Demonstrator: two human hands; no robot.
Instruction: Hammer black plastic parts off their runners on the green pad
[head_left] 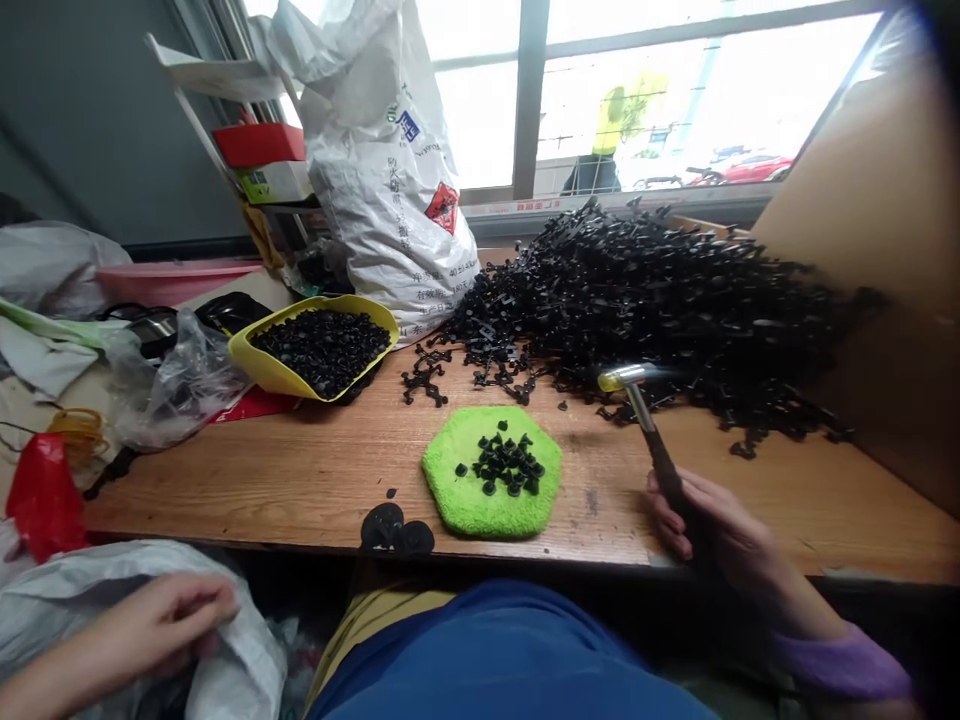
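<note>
My right hand (712, 530) is wrapped around the dark handle of a small hammer (660, 450), whose metal head with a yellow face points up over the table. At the lower left, my left hand (172, 625) hovers above an opened white woven sack (247, 600). Its fingers are curled in with the thumb against them, and whatever they may hold is hidden. Between the hands, a green fuzzy pad (465, 510) lies near the table's front edge. A small heap of black plastic pieces (508, 462) with round heads rests on it.
A large pile of black molded parts (660, 300) covers the back right of the table (285, 480), beside a cardboard panel (885, 250). A yellow scoop-shaped tray (247, 350) holds small black pieces. Behind stands a full white sack (390, 200). Flat black discs (397, 530) lie at the front edge.
</note>
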